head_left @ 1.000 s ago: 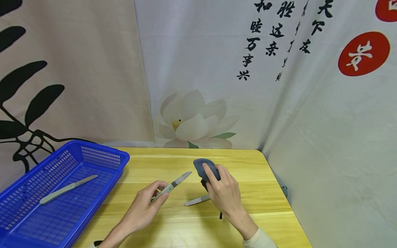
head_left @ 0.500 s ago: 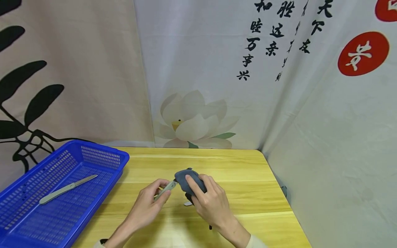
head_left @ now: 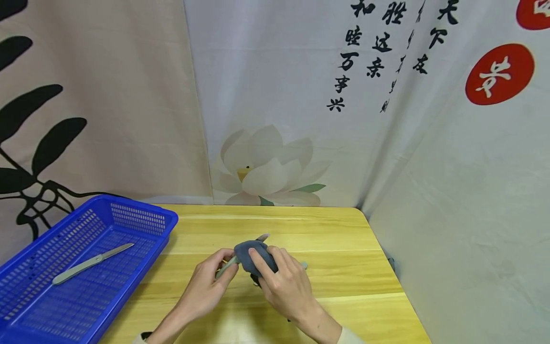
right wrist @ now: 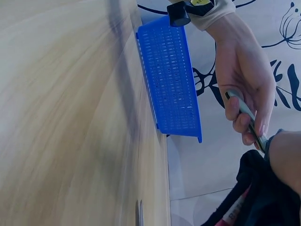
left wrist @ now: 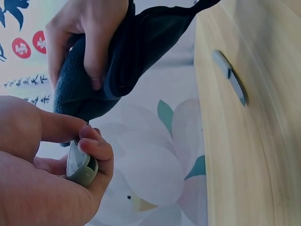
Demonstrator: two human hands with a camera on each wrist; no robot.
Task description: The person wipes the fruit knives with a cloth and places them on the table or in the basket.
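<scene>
My left hand [head_left: 205, 283] grips the pale green handle of a folding knife [left wrist: 81, 168], blade unfolded and pointing away to the upper right. A dark blue-grey cloth [head_left: 254, 257], pinched in my right hand [head_left: 287, 289], wraps over the blade; only the blade's tip shows beyond it. Dark folds of the cloth hang below my right hand. A second folding knife [left wrist: 229, 76] lies unfolded on the table, mostly hidden behind my right hand in the head view. A third one [head_left: 92, 263], also unfolded, lies in the blue basket [head_left: 166, 235].
The basket, of perforated plastic, stands at the left of the yellow wood-grain table [head_left: 335, 229]. Behind the table hangs a printed curtain [head_left: 275, 95] with a lotus and black characters. On the right, pale fabric [head_left: 468, 200] runs along the table's edge.
My right hand has moved left with the cloth, from apart from the knife to over its blade, then slightly further toward the handle. My left hand has hardly moved.
</scene>
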